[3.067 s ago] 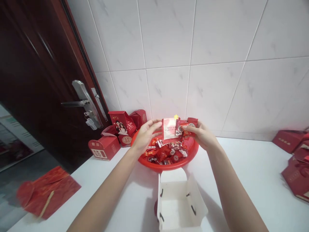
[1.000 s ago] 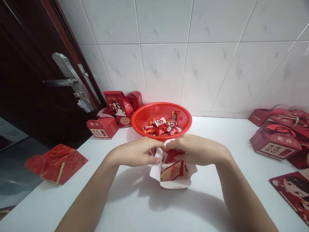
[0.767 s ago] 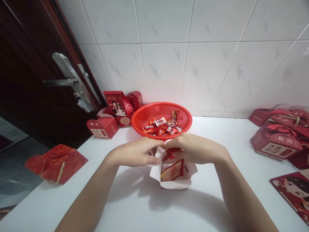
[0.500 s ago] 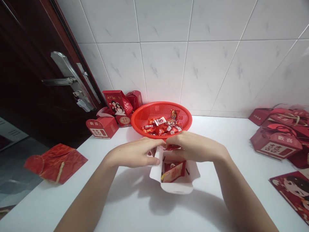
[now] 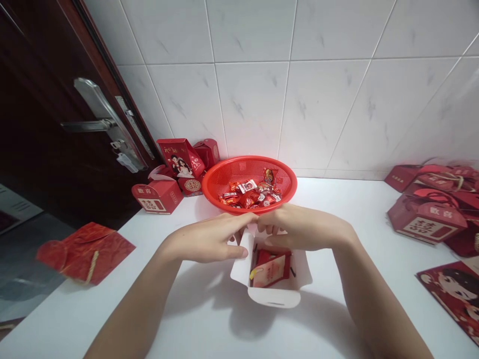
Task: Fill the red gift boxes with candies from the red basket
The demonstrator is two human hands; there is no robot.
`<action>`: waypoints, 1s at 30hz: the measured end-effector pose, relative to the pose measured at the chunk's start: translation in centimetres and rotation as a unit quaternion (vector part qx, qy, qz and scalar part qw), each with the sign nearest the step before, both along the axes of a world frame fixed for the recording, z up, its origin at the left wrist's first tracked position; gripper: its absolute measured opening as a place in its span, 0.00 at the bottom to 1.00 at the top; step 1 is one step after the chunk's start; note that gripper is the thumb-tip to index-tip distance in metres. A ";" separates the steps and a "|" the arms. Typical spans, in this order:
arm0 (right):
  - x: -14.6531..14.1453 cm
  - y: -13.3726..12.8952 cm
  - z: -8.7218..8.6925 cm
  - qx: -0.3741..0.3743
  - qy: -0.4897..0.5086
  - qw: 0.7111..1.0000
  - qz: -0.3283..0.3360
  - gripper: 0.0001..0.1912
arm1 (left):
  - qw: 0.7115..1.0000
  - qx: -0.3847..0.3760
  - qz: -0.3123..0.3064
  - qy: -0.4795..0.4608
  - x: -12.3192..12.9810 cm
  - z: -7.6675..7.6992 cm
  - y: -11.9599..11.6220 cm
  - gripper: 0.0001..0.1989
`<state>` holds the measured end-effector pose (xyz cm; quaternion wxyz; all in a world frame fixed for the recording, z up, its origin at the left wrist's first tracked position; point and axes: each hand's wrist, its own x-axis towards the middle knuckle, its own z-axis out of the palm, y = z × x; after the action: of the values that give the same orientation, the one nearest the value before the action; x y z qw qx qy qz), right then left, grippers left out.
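An open white-lined paper candy box (image 5: 274, 297) stands on the white table in front of me, flaps spread. Inside lie red and pale wrapped packets (image 5: 270, 270), one with a yellow edge. My left hand (image 5: 213, 238) is closed on the box's left flap, thumb on the inner side and fingers behind it. Over the box's far end, my right hand (image 5: 299, 227) is bent down with its thumb apart from its loosely curled fingers. No packet shows in it. Just behind both hands sits a red plastic basket (image 5: 212, 187) of wrapped candies (image 5: 249, 199).
Closed red gift boxes (image 5: 160, 195) stand at the back left by the door. More red boxes (image 5: 426, 219) crowd the right side. A red bag with a rope handle (image 5: 93, 249) lies at the left edge, and a printed red card (image 5: 454, 294) at the right.
The red packet under my right hand has gone down among the packets in the box. My right fingers have loosened. The box's near flap is slightly lower in view.
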<state>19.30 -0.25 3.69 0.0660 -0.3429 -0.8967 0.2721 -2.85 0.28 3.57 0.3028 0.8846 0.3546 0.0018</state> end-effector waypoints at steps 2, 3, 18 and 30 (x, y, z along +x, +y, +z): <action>0.3 -0.1 0.5 -0.005 0.004 1.000 -0.003 0.07 | 1.000 0.013 -0.002 -0.009 0.0 0.0 -0.1 0.26; 0.6 -0.2 0.7 -0.003 0.008 1.000 -0.006 0.07 | 1.000 0.019 0.002 -0.009 0.0 0.0 -0.1 0.26; 5.0 -1.7 3.1 0.035 0.071 0.996 -0.031 0.13 | 0.995 0.065 0.043 -0.059 -0.2 0.0 0.3 0.19; 6.5 -4.8 -2.1 0.035 0.113 0.986 -0.122 0.13 | 0.993 0.098 -0.047 -0.041 -0.5 1.0 -1.9 0.28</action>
<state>25.83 -5.01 1.62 0.2112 -0.4141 -0.8442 0.2670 -3.32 -1.60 4.60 0.2290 0.9249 0.2979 0.0585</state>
